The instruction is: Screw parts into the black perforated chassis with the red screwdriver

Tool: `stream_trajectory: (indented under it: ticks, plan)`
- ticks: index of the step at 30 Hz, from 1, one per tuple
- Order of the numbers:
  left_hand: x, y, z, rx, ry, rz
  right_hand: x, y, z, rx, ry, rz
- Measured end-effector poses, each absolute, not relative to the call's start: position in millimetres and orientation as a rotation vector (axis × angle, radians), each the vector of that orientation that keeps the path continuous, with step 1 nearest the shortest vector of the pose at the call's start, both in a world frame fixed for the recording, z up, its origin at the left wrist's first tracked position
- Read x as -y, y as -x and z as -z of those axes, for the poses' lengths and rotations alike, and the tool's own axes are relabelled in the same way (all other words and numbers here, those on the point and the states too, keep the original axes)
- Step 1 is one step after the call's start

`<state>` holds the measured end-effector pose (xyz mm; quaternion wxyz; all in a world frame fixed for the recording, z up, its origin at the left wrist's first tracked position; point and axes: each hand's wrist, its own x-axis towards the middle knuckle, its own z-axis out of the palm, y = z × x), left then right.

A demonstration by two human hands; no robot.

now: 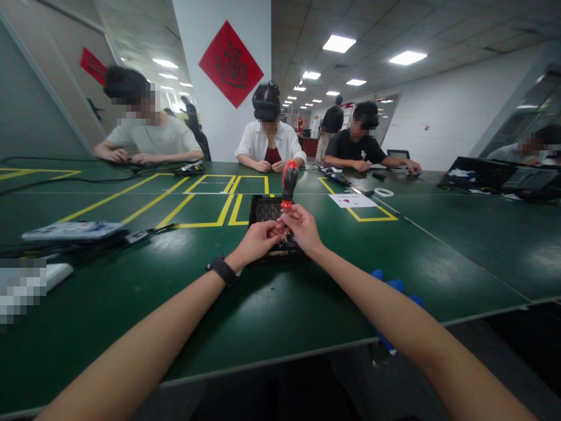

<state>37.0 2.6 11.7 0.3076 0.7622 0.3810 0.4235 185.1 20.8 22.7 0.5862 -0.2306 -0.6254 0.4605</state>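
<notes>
A screwdriver point(288, 186) with a red and black handle stands almost upright, handle up, in front of me. The fingers of my right hand point(304, 229) are pinched around its shaft, just under the handle. My left hand point(259, 241), with a dark watch on the wrist, has its fingers pinched together close to the lower shaft; what they hold is hidden. Beneath both hands lies a black open box-like case point(262, 206) with a dark patterned inside. My hands cover its middle, and the screwdriver's tip cannot be made out.
Yellow tape outlines mark the green table point(184, 316). A light-coloured flat box point(72, 230) rests on cables to the left. Blue-handled objects point(394, 285) lie beside my right forearm. Farther right are a printed sheet point(353, 200) and a white tape roll point(384, 192). Several people sit around the table.
</notes>
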Motion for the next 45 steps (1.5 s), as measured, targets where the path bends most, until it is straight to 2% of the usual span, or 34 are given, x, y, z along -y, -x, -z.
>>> stream_trajectory:
  ticks: [8, 19, 34, 45]
  plan:
    - [-3.0, -35.0, -14.2, -0.897, -2.062, -1.055, -18.6, -189.5, -25.5, 1.465, 0.587, -1.053]
    - [-7.6, -36.6, -9.2, -1.089, -2.023, -1.133, -22.2, -186.0, -20.6, 1.460, 0.534, -1.061]
    - [-7.5, -36.4, -9.1, -0.861, -1.968, -1.061, -20.0, -188.6, -25.2, 1.477, 0.595, -1.020]
    - [-5.7, -36.7, -12.1, -1.040, -2.032, -1.149, -20.7, -185.9, -22.4, 1.457, 0.552, -1.000]
